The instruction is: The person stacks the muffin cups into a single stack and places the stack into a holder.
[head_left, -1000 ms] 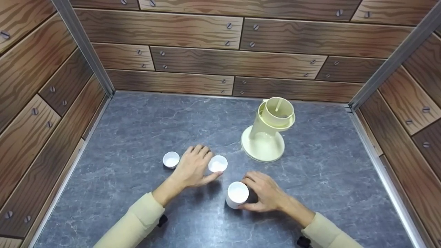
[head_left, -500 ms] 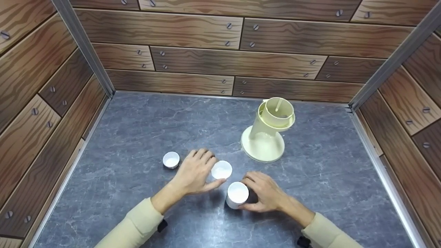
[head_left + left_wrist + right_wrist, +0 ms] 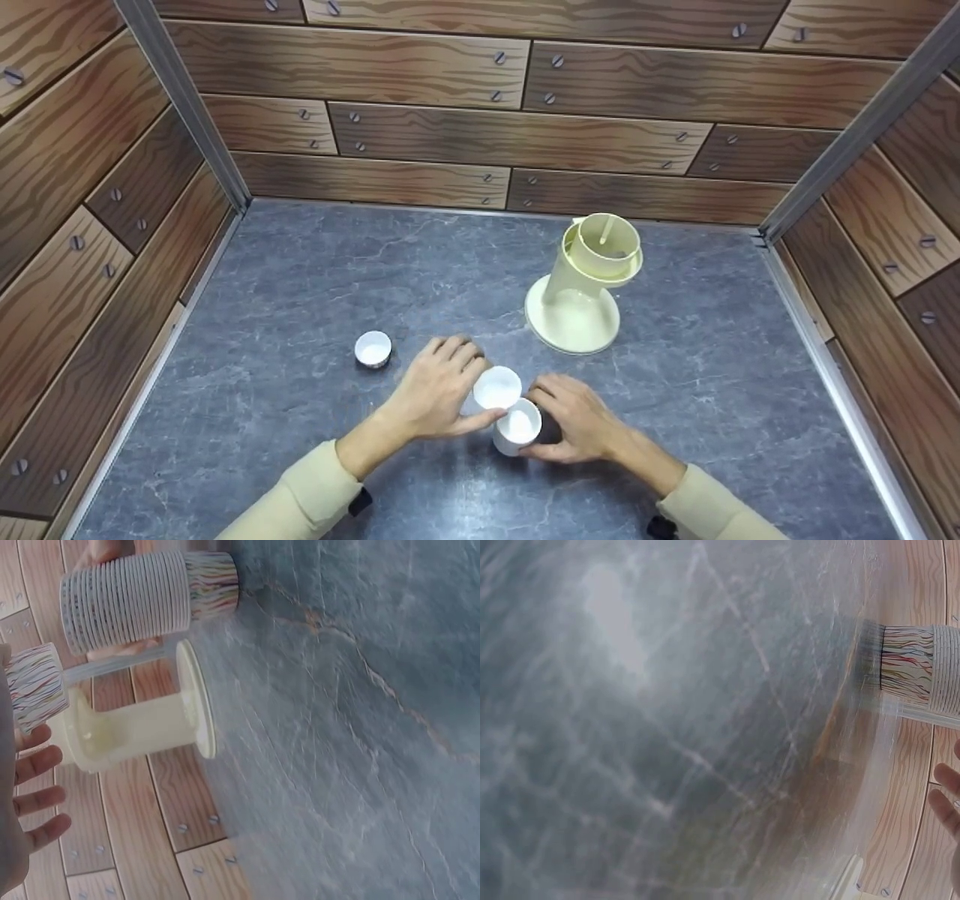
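Note:
My left hand (image 3: pixel 442 390) holds a single paper cup (image 3: pixel 497 388) between thumb and fingers. In the left wrist view this paper cup (image 3: pixel 37 686) has wavy coloured lines outside and is raised off the table. Its rim overlaps the far edge of the stack of paper cups (image 3: pixel 517 429) in the head view; whether they touch I cannot tell. My right hand (image 3: pixel 574 420) grips that stack from the right. The left wrist view shows the stack of nested cups (image 3: pixel 135 600) upright on the table, with many rims above one patterned wall.
Another paper cup (image 3: pixel 373 349) stands on the table left of my left hand. A pale yellow-green cup dispenser (image 3: pixel 574 319) with a round base and tube-like top stands behind my hands. Wood-patterned walls (image 3: pixel 420 135) enclose the grey marbled table (image 3: pixel 315 262).
My left hand has moved right and toward me, bringing its cup up beside and over the edge of the stack. The right hand and stack have stayed put.

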{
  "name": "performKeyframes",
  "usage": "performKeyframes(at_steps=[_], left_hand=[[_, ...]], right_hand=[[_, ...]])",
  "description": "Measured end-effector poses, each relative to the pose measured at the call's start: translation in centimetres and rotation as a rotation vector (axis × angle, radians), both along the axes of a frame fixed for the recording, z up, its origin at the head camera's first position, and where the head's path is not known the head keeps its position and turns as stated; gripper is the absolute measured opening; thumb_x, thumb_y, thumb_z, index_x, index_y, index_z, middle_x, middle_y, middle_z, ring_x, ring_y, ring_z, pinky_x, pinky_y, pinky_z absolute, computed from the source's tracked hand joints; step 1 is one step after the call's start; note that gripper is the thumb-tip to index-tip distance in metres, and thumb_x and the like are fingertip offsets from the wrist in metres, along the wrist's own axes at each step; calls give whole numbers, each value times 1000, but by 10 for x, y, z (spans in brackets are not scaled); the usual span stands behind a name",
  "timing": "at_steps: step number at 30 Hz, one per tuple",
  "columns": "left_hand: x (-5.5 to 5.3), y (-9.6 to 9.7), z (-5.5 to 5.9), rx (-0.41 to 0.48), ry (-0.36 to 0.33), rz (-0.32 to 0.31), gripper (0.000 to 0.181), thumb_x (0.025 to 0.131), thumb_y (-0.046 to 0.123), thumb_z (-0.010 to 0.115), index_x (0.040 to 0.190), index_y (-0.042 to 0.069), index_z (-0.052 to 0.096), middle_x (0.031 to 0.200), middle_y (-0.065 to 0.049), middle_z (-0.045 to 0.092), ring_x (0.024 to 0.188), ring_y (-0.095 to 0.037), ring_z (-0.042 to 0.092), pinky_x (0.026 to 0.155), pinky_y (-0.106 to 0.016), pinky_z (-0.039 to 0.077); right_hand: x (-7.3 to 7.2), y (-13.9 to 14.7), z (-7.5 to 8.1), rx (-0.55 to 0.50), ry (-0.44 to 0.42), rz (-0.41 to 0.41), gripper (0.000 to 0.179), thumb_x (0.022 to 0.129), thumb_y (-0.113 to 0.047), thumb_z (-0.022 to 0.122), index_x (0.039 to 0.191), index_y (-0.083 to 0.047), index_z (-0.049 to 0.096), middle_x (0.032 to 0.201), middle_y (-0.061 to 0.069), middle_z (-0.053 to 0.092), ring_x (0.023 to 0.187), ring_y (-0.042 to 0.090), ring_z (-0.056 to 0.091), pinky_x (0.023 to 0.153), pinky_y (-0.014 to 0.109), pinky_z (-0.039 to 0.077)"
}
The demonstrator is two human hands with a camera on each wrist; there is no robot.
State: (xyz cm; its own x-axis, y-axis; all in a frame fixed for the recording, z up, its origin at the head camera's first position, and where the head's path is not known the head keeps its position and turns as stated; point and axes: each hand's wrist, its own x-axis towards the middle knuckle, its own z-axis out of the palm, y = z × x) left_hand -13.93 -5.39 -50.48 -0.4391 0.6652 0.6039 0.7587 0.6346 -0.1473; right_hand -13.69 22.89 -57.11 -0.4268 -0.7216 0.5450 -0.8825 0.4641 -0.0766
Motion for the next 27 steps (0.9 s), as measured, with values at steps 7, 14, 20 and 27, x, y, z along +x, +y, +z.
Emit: performKeyframes(at_steps=[7, 14, 20, 27], left_hand=[[8, 8, -1, 5, -13, -38, 58, 90, 75, 60, 108, 20, 67, 108, 1, 69, 105, -18, 64, 89, -33, 53], [14, 15, -2, -5, -52, -52, 56, 88, 75, 62, 107, 22, 67, 109, 3, 69, 105, -17, 63, 88, -32, 52], [16, 20, -6, -5, -74, -77, 56, 89, 74, 62, 107, 21, 66, 110, 3, 68, 105, -17, 63, 87, -31, 52], [16, 24, -13, -14, -82, -75, 56, 90, 75, 60, 107, 22, 66, 108, 4, 67, 105, -16, 62, 86, -30, 51]], right_hand=[[0, 0, 1, 7, 12, 0, 62, 78, -65, 82, 105, -12, 66, 99, -2, 64, 88, 11, 59, 77, 28, 51], [1, -1, 1, 2, 16, -3, 65, 78, -66, 81, 110, -11, 68, 100, -2, 64, 89, 12, 59, 77, 28, 51], [1, 0, 0, 1, 22, -3, 63, 78, -66, 81, 107, -12, 68, 101, -1, 64, 90, 13, 60, 78, 29, 52], [0, 0, -1, 1, 27, -4, 62, 78, -66, 80, 105, -13, 67, 100, -1, 65, 89, 13, 60, 78, 29, 52]])
